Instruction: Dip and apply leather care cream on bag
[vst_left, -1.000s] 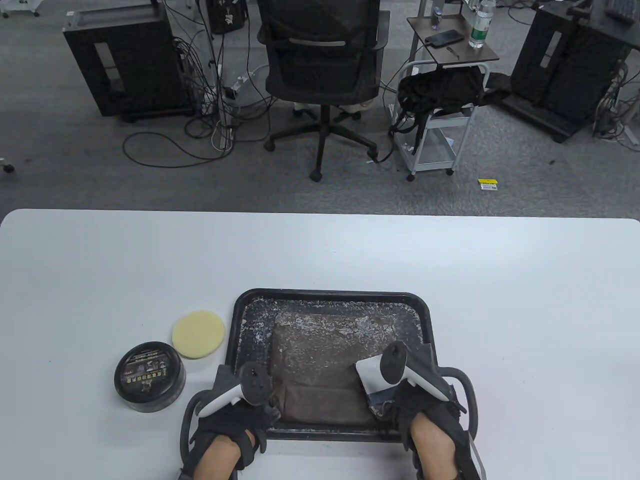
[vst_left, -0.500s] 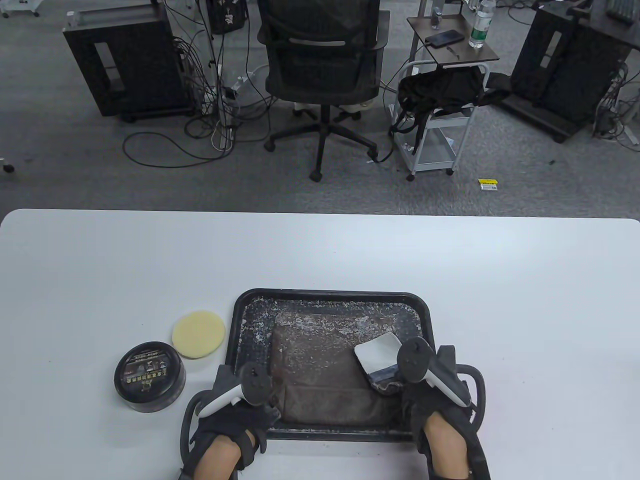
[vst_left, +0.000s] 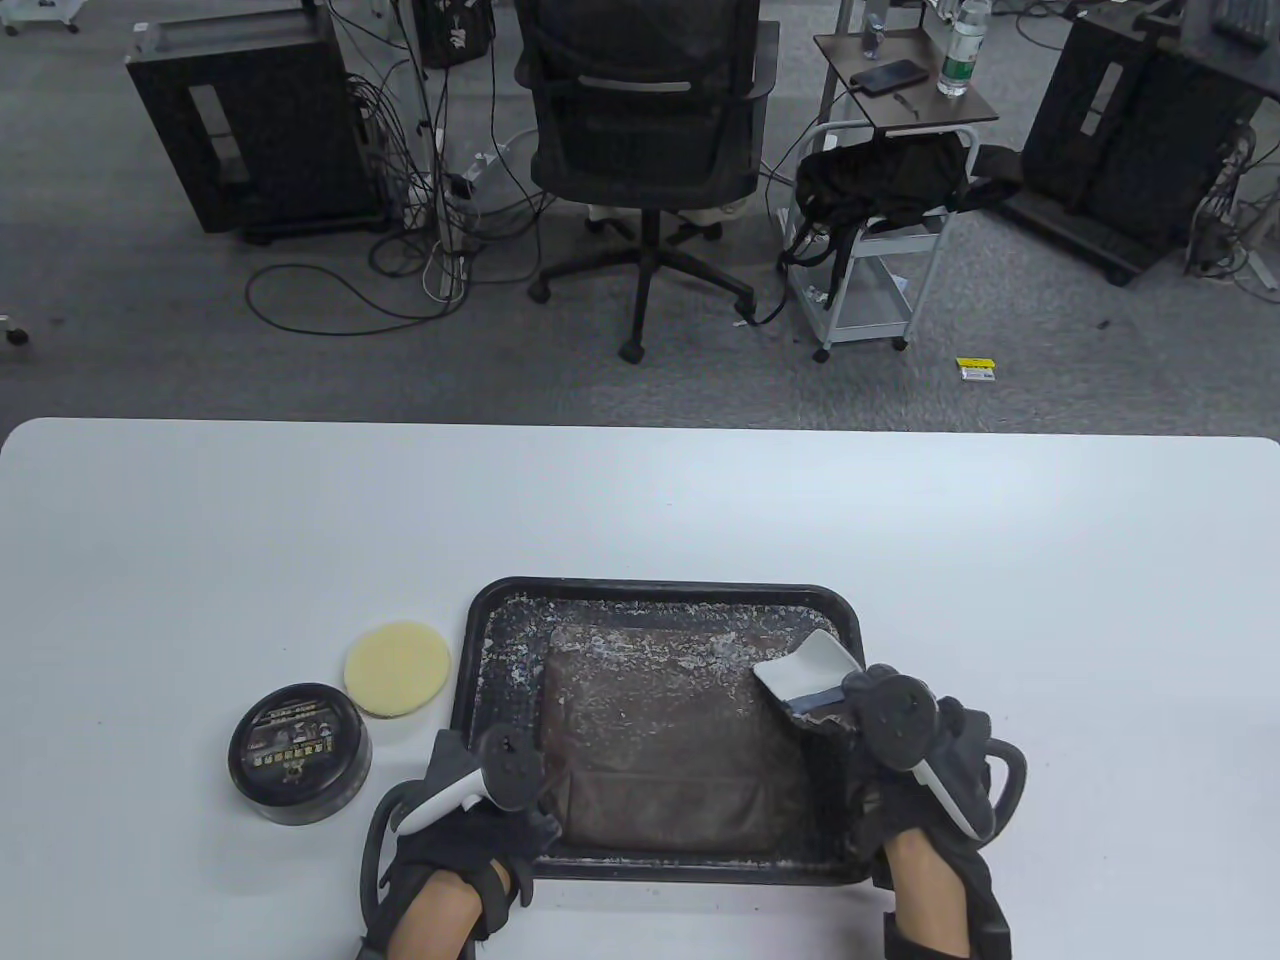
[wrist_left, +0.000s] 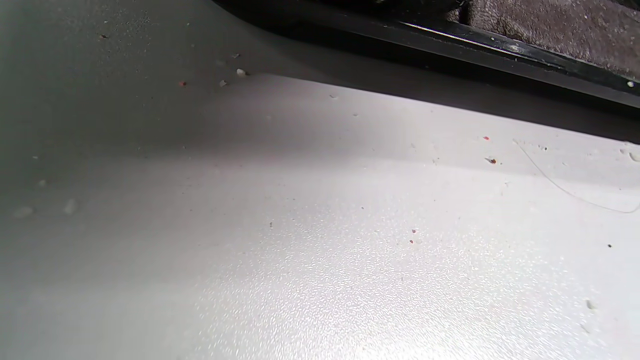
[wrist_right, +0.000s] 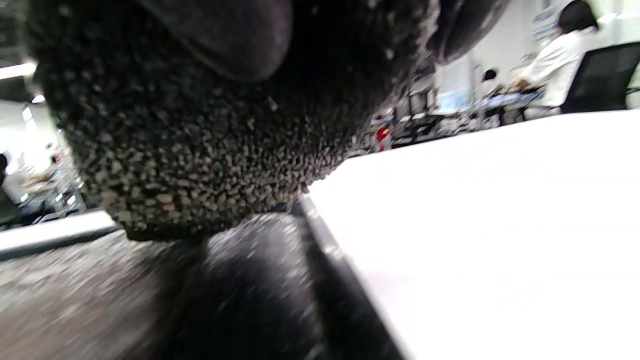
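My left hand pins the tray at its seven o'clock corner, grip unclear, so my right hand, pinching the white applicator, can rub the brown leather bag toward two o'clock.

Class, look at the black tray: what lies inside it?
Inside the tray lies a flat brown bag, with whitish flecks scattered over both. The right hand holds a white cloth at the bag's right side. What lies under the bag is hidden.

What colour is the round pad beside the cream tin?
Pale yellow; the pad shows best in the table view, lying left of the tray.
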